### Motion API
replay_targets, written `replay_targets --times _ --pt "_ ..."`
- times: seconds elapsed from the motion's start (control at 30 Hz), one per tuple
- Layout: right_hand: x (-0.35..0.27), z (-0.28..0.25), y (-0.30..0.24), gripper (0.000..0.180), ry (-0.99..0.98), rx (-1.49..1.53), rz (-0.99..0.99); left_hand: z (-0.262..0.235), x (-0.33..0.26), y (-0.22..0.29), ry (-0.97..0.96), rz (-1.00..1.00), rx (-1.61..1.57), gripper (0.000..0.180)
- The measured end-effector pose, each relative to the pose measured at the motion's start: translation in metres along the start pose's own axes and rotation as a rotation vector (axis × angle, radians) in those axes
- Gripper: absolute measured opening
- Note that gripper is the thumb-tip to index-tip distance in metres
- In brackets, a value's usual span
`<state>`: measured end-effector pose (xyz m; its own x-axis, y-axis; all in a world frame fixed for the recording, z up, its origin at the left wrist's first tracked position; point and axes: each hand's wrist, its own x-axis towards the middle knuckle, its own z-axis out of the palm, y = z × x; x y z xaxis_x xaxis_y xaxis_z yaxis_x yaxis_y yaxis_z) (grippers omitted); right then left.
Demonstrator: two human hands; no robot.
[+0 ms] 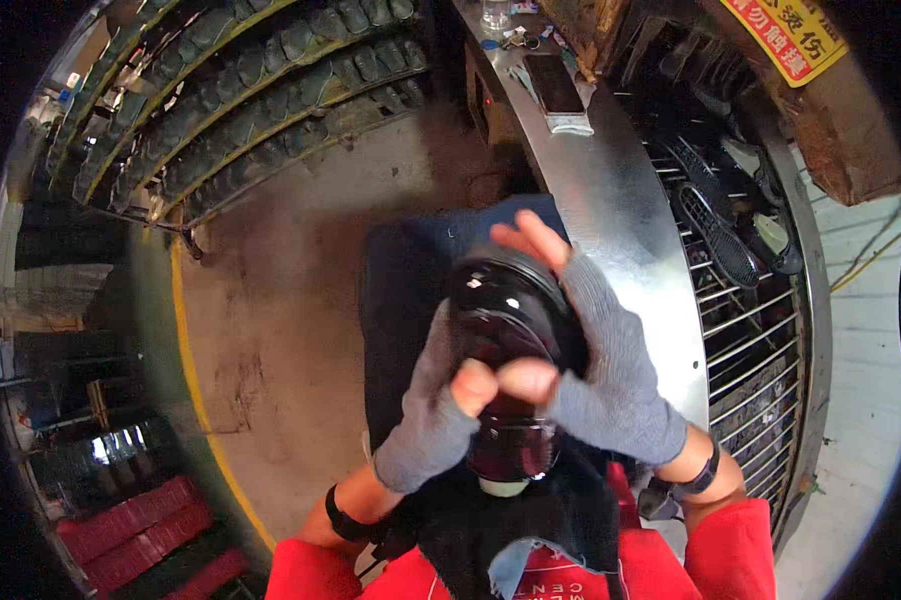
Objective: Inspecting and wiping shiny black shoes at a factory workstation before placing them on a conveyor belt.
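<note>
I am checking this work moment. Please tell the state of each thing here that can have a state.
Glossy black shoe: held up, gripped by both hands.
Left hand: gloved, closed on the shoe.
Right hand: gloved, wrapped around the shoe.
Phone: lying flat, screen dark.
Dark cloth: draped over the lap.

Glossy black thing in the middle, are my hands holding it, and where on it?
Yes. Both gloved hands clasp the glossy black rubber boot: left hand on its left side, right hand over its right side, thumbs meeting on top.
</note>
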<state>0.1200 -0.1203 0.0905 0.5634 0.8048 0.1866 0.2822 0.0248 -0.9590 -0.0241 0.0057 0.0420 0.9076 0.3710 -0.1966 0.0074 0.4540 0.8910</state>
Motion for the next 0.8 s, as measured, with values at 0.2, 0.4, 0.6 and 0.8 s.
replay_targets --times 0.2,0.4,0.6,0.8 --pt "0.004 0.008 0.007 0.071 0.01 -0.154 -0.055 -0.005 -0.009 -0.002 0.048 0.047 0.092 0.076" --pt "-0.042 0.038 0.081 0.074 0.044 0.839 0.441 -0.032 0.021 0.027 -0.104 0.355 0.44 0.085" --pt "-0.021 0.033 0.131 0.068 -0.134 0.588 0.426 -0.017 0.1 0.034 -0.054 0.255 0.132 0.031" --pt "-0.102 0.005 0.107 0.097 -0.159 0.858 0.855 -0.016 0.084 -0.002 0.098 0.306 0.1 0.046"
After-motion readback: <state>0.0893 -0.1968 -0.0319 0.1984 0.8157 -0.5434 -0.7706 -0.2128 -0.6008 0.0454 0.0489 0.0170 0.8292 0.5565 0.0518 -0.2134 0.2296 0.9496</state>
